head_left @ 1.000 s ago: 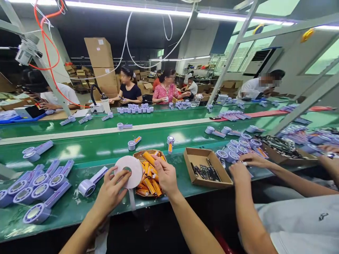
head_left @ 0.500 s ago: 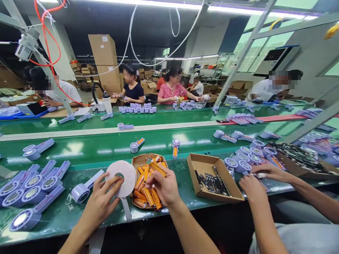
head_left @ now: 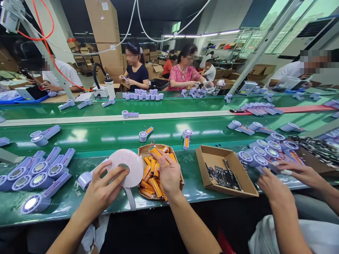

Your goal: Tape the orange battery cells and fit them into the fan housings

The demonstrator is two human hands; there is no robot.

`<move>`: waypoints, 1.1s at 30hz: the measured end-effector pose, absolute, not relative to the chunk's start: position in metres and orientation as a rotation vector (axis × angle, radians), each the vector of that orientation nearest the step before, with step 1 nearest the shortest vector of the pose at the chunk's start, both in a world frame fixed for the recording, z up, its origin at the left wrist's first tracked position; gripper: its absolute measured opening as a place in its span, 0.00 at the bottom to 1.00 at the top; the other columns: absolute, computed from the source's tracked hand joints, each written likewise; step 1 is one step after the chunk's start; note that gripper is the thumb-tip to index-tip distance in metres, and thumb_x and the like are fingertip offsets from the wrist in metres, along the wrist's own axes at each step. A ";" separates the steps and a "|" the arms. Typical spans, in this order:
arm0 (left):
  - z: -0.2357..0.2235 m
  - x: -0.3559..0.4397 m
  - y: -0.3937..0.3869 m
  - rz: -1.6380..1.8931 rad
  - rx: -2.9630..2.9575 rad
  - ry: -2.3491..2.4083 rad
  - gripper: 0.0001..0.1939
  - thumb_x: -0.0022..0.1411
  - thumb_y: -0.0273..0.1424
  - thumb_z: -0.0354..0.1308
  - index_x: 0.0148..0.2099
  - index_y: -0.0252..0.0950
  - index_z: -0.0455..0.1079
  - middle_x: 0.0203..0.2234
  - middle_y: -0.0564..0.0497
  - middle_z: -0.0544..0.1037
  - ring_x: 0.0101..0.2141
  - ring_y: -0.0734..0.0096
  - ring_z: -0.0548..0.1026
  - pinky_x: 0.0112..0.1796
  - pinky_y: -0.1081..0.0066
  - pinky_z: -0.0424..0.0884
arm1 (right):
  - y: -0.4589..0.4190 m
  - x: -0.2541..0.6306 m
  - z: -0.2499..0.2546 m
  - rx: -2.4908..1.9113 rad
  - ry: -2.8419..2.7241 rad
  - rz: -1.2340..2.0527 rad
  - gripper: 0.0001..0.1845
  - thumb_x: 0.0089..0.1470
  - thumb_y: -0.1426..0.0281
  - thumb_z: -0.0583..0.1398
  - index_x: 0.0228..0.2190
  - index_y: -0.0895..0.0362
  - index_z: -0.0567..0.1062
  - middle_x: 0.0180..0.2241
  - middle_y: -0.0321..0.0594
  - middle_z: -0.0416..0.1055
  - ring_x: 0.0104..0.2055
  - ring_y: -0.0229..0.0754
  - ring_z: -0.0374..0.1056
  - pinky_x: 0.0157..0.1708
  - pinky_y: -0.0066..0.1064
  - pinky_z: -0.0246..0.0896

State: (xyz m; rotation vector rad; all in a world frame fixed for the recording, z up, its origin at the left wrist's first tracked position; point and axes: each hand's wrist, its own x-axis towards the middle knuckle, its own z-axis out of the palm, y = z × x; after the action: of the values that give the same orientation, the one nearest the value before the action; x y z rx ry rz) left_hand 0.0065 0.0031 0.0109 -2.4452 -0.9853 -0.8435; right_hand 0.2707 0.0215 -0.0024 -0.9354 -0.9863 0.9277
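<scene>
- Fingers of the left hand point(head_left: 99, 192) grasp the roll of white tape point(head_left: 135, 168), with fingertips at its center hole and the rest of the hand along its left side.
- Loose tape end point(head_left: 130, 199) hangs from the underside of the roll, between the two hands and right of the left fingers.
- Fingers and thumb of the right hand point(head_left: 170, 174) pinch an orange battery point(head_left: 155, 152), its end showing to the left of the fingertips.
- Below and around those fingertips lies a pile of orange batteries point(head_left: 155, 187) in a cardboard tray point(head_left: 182, 180), just right of the tape roll.
- Partly hidden behind the left hand, one purple fan point(head_left: 84, 180) rests on the green bench point(head_left: 66, 208); more purple fans point(head_left: 39, 180) lie farther left.
- Right of the battery tray sits an open cardboard box point(head_left: 238, 192) holding black parts point(head_left: 224, 176).
- Beyond that box, a co-worker's hands point(head_left: 278, 187) are at another cluster of fans point(head_left: 261, 151).
</scene>
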 end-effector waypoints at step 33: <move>-0.081 -0.015 -0.050 -0.607 -2.926 -1.419 0.26 0.68 0.43 0.71 0.64 0.41 0.80 0.52 0.41 0.83 0.56 0.47 0.71 0.62 0.47 0.68 | 0.018 0.336 0.000 -0.818 -0.756 0.817 0.28 0.53 0.60 0.78 0.53 0.49 0.79 0.50 0.38 0.85 0.51 0.43 0.85 0.50 0.33 0.84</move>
State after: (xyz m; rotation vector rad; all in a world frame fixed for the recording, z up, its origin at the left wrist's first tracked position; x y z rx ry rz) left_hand -0.0153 -0.0495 -0.0810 -2.9264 -1.4191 -0.6071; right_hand 0.3359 0.0183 0.0000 -0.8180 -0.7560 0.8174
